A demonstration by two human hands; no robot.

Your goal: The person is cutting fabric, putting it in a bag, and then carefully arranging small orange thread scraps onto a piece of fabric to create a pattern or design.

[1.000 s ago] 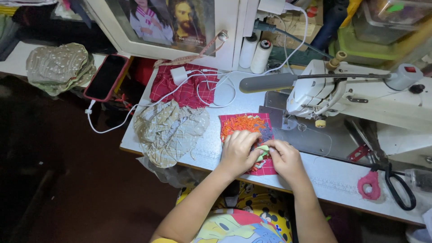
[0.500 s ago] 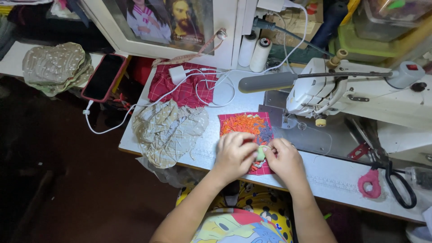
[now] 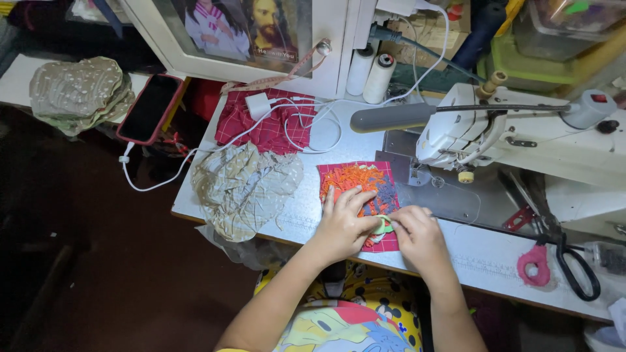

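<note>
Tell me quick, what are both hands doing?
Left hand: open, flat on the red patterned cloth.
Right hand: closed, pinching a small green piece.

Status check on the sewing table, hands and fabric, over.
Left hand flat on red fabric square. Right hand pinching small pale piece at its edge. Sewing machine close right, scissors apart.

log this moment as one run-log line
left hand: flat on red patchwork square | right hand: pinching small green piece | sewing machine: beside
</note>
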